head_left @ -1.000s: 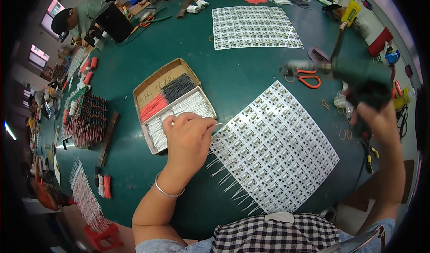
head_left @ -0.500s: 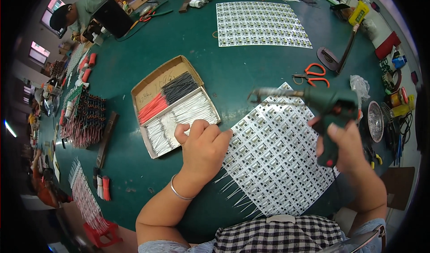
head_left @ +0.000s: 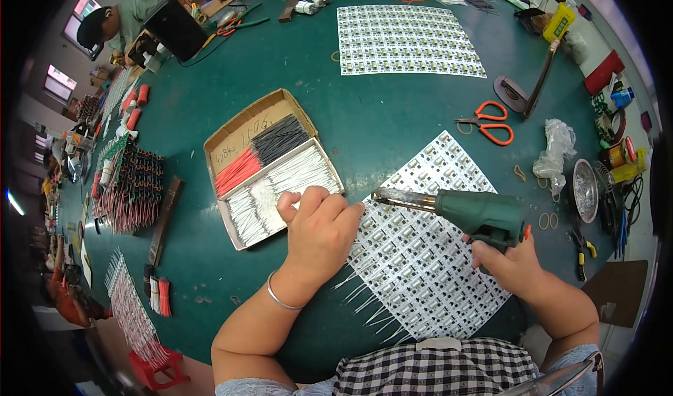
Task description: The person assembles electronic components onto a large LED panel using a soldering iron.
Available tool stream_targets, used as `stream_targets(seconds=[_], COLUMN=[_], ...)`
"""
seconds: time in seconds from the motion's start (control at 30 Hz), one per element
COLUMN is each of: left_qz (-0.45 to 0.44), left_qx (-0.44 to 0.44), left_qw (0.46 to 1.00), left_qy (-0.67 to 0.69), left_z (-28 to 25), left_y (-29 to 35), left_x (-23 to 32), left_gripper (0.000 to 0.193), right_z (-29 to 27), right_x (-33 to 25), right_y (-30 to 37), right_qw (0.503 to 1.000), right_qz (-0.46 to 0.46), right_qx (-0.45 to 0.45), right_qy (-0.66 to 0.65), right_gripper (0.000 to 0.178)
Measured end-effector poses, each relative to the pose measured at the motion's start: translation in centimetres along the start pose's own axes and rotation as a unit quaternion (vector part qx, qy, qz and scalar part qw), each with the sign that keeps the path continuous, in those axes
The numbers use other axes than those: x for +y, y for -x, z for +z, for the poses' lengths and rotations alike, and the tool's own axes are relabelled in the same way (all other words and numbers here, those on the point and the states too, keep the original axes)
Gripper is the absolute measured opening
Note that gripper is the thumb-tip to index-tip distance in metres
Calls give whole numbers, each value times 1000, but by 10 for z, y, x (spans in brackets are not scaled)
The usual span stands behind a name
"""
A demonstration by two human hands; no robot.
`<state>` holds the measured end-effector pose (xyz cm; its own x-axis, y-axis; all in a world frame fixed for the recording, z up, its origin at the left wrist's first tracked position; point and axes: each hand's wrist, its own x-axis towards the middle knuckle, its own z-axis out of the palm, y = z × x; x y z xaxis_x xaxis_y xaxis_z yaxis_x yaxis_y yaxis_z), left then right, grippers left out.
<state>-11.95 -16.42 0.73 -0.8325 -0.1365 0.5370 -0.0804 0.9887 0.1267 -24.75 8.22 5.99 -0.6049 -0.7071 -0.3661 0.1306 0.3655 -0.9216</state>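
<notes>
My right hand (head_left: 510, 259) is closed round the handle of a green soldering gun (head_left: 484, 215). The gun's metal tip points left, over the upper left edge of a white circuit board panel (head_left: 449, 256) filled with rows of small parts. My left hand (head_left: 324, 229) is curled at that same edge, close to the tip. Its fingertips are hidden, so what they hold cannot be made out. White wires (head_left: 364, 305) stick out along the panel's lower left edge. Left of it lies a cardboard box (head_left: 223, 217) with red wires (head_left: 238, 171), black wires (head_left: 280, 142) and white wires (head_left: 301, 173).
Orange-handled scissors (head_left: 491, 124), a plastic bag (head_left: 556, 154) and a metal bowl (head_left: 585, 191) lie to the right. Another circuit board panel (head_left: 406, 42) lies farther back. A wired board stack (head_left: 130, 185) stands left, beside a dark bar (head_left: 167, 220). Another person (head_left: 137, 14) bends over the far left.
My right hand has brought the soldering gun down and left, so its tip is now beside my left hand. My left hand has stayed in place.
</notes>
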Motion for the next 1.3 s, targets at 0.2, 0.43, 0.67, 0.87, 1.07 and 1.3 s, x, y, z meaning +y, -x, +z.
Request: stream_targets(seconds=[0.2, 0.43, 0.67, 0.87, 1.07, 1.3], left_qz=[3, 3, 3, 2, 4, 3], left_qx=[-7, -10, -4, -5, -13, -17], left_qw=[1000, 1000, 1000, 1000, 1000, 1000], left_qy=[6, 2, 0, -4, -10, -10], left_z=[2, 2, 3, 3, 2, 1], left_y=[0, 0, -1, -1, -2, -2], left_x=[0, 0, 0, -1, 0, 1], left_gripper=[11, 11, 11, 12, 12, 11], right_z=[8, 10, 8, 6, 2, 4], right_x=[1, 2, -4, -12, -6, 6], right_y=[-6, -7, -13, -11, -4, 1], right_qw=[1000, 1000, 984, 983, 999, 999], right_qz=[-23, -19, -145, -134, -20, -33], right_qx=[10, 4, -14, -19, 30, 26], right_qy=[-20, -3, 103, 122, -14, -22], right_gripper=[27, 29, 30, 30, 28, 29])
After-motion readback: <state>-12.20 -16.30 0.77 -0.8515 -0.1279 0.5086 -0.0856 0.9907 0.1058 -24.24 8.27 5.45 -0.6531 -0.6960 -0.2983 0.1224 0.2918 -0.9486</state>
